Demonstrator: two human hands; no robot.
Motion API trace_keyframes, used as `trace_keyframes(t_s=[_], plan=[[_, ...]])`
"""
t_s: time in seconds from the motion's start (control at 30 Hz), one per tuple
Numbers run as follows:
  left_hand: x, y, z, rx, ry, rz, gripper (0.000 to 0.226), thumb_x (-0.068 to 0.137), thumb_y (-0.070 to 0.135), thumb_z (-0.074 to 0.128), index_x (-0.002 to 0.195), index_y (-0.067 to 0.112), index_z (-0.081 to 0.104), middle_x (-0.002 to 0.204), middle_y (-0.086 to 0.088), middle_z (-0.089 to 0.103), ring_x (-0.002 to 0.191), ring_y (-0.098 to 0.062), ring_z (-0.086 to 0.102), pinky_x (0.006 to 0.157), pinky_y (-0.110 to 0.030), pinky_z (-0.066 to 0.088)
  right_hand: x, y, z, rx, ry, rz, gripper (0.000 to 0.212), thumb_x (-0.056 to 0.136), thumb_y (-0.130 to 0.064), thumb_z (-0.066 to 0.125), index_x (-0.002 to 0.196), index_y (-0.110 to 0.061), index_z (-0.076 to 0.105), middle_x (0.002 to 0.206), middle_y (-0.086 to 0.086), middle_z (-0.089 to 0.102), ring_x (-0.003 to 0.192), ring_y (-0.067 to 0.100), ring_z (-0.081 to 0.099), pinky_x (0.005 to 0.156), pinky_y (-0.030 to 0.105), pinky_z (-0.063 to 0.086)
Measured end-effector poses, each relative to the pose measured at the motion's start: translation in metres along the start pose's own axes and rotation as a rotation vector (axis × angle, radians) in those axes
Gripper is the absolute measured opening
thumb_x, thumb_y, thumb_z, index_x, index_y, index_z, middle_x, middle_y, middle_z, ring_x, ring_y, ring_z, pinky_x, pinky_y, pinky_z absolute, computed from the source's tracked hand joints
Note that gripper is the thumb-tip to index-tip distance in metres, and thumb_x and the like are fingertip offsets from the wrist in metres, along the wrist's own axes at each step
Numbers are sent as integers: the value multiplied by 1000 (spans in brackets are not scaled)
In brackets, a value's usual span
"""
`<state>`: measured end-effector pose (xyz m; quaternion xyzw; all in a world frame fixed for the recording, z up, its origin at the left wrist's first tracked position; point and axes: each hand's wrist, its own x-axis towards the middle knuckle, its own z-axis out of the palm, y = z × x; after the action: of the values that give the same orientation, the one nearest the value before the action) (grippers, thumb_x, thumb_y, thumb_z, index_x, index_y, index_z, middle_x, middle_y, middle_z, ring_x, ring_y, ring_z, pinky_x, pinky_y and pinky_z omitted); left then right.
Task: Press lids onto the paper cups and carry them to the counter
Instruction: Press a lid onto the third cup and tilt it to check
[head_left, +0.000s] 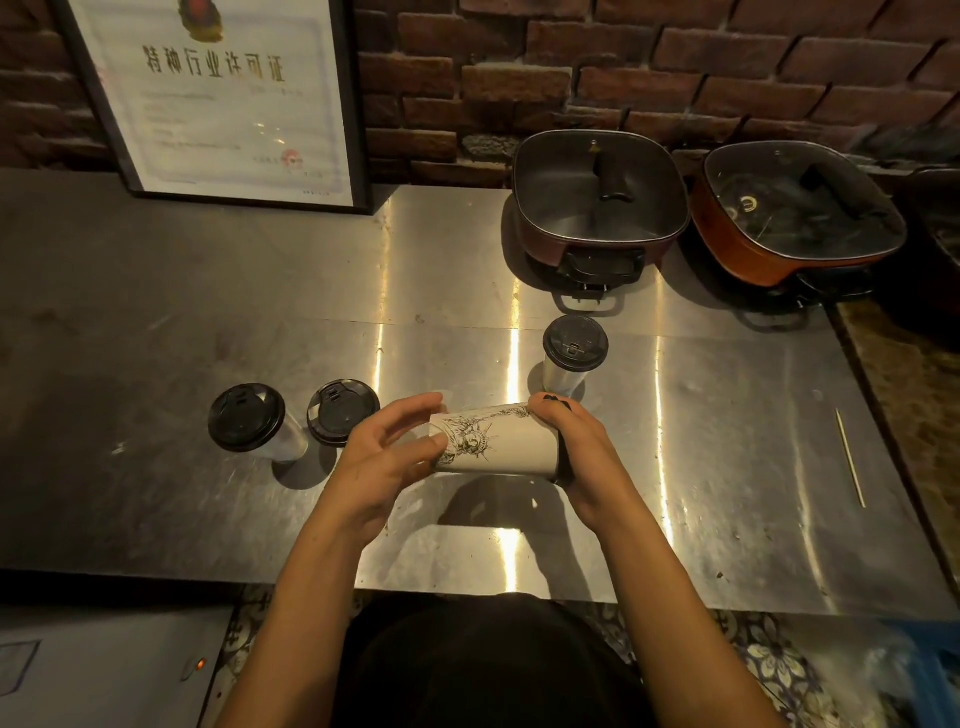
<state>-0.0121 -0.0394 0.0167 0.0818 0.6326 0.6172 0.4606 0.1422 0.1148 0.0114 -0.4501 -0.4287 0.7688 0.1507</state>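
Observation:
I hold a white paper cup (498, 441) with a black line drawing sideways above the steel table (727, 467). My left hand (389, 457) grips its narrow bottom end. My right hand (576, 447) covers its wide end, where a black lid edge shows under the palm. A lidded cup (571, 356) stands just behind my hands. Another lidded cup (252, 423) stands to the left, and a black lid (343, 413) sits beside it; whether a cup is under that lid is hidden.
Two square electric pots with glass lids (597, 202) (795, 213) stand at the back right by the brick wall. A framed certificate (218, 98) leans at the back left. A thin wooden skewer (849, 457) lies on the right.

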Motion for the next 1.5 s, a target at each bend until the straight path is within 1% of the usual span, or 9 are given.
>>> trace_keyframes(t_s=[0.13,0.3,0.43,0.6,0.77,0.97,1.07,1.23,1.5], plan=[[2,0,1,10,44,-91,28,93,13,71,120,18,72,117,-11,76,104,-27,76,88,-49,62,1,2,1,-4,8,-11,35,90,-35,69,119,-15,67,112,9,70,94,18,66,62,29,51],[-4,2,1,24,-9,0,39,88,-5,71,116,22,74,122,-6,73,111,-26,73,89,-45,62,1,3,-4,24,-21,-9,36,91,-33,68,122,-13,66,109,12,73,89,19,70,56,30,54],[-1,6,5,27,14,-57,32,91,9,73,120,22,72,119,-10,75,109,-27,74,82,-41,64,2,4,-4,57,-15,-22,32,91,-33,69,117,-15,68,106,10,74,91,20,71,58,29,54],[-4,7,7,34,5,-13,37,89,-1,72,118,21,73,122,-9,72,112,-30,72,84,-42,64,4,4,-7,58,-18,-26,33,90,-33,71,117,-16,67,102,10,72,89,20,70,62,32,54],[-1,7,8,42,42,-47,28,91,11,73,117,22,73,119,-12,75,112,-33,72,80,-39,64,6,5,-6,77,-28,-31,22,89,-32,71,106,-19,70,97,8,71,85,19,70,63,31,53],[-6,10,7,121,6,83,37,90,3,72,120,24,71,126,-4,69,117,-31,69,93,-46,61,9,7,-5,53,-52,-28,17,85,-40,68,96,-26,71,94,7,68,81,19,68,58,30,45],[-4,15,11,139,53,47,30,94,13,70,121,23,70,125,-7,69,119,-31,66,88,-42,64,10,6,-3,71,-50,-41,14,91,-33,67,100,-23,71,92,4,67,77,16,67,53,28,45],[-9,16,10,142,-12,110,40,89,0,72,118,27,70,126,-1,69,120,-29,67,97,-50,57,9,6,-2,69,-34,-44,32,79,-43,70,106,-25,71,111,12,69,92,22,68,58,29,45],[-8,14,13,154,27,101,34,90,4,72,117,24,70,125,-4,69,120,-28,67,96,-47,60,12,11,-7,74,-5,-45,44,74,-48,71,112,-25,71,121,13,68,103,27,67,60,31,49]])
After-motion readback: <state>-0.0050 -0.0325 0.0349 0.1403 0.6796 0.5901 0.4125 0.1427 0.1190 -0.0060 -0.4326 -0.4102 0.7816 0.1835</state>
